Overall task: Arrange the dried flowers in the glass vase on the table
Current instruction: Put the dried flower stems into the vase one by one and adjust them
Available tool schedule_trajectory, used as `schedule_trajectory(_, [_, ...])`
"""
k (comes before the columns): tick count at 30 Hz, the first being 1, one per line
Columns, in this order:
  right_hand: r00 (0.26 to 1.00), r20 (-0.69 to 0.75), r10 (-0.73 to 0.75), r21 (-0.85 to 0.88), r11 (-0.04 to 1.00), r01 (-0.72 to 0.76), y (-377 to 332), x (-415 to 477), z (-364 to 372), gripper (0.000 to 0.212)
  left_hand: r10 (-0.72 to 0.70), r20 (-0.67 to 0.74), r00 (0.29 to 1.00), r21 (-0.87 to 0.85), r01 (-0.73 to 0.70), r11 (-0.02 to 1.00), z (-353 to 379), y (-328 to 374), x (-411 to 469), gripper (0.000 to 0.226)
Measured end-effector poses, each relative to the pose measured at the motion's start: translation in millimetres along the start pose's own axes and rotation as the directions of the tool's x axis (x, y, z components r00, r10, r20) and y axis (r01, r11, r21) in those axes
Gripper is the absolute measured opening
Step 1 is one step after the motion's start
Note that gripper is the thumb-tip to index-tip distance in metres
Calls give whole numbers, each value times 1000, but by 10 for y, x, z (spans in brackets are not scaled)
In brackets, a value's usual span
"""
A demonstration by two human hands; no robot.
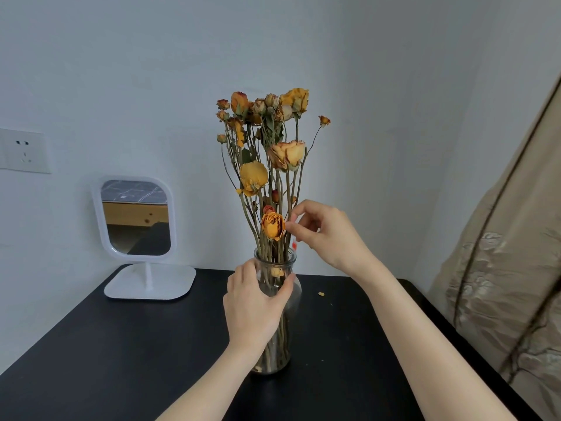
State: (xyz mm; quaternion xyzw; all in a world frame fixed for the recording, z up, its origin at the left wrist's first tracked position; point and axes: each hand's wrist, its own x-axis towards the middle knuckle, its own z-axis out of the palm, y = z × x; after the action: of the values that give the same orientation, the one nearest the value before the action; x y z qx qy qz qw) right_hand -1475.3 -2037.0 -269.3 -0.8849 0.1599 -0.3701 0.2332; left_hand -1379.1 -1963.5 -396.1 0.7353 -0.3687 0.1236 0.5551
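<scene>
A clear glass vase [280,357] stands upright on the black table [121,344] and holds a tall bunch of dried orange and yellow flowers [267,138]. My left hand [255,302] wraps around the vase's shoulder, thumb on its right side. My right hand [321,230] is just right of the stems above the vase mouth. Its thumb and forefinger pinch a stem beside a low orange bloom [273,226]. The lower stems show through the glass.
A white stand mirror [136,220] sits at the table's back left, by the wall. A wall socket [24,150] is at far left. A beige fabric cover [510,268] hangs along the right table edge. A small petal crumb [321,294] lies right of the vase.
</scene>
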Motion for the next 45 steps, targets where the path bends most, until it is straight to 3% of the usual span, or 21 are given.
schedule_trajectory(7, [986,-84,144,73,988,-138,237,-373,217,23,-18,42,999,-38,20,999,-37,27,3,58])
schedule_trajectory(10, [974,-20,224,115,969,-220,373,-658,352,41,-61,161,985,-162,87,983,-103,-9,17,65])
schedule_trajectory(13, [959,88,270,184,941,-282,452,-893,482,60,-131,305,943,-316,230,920,-245,-148,-90,93])
schedule_trajectory(16, [941,163,296,261,907,-330,524,-1036,606,64,-130,449,884,-385,323,865,-371,-323,-263,107])
schedule_trajectory(24, [919,220,328,319,866,-385,522,-1110,863,96,-26,535,844,-410,286,866,-414,-382,-339,92])
schedule_trajectory(30, [919,230,319,330,863,-382,557,-948,980,88,-48,491,870,-426,288,858,-395,-467,-199,83])
schedule_trajectory(35, [922,228,312,354,856,-377,598,-705,1137,93,-102,492,865,-367,312,877,-363,-670,19,100])
schedule_trajectory(38, [929,221,297,380,851,-362,636,-572,1243,85,-132,499,856,-322,325,889,-333,-807,158,107])
schedule_trajectory(45, [927,221,302,429,824,-371,773,-286,1457,72,-87,523,848,-350,307,885,-186,-1016,468,94])
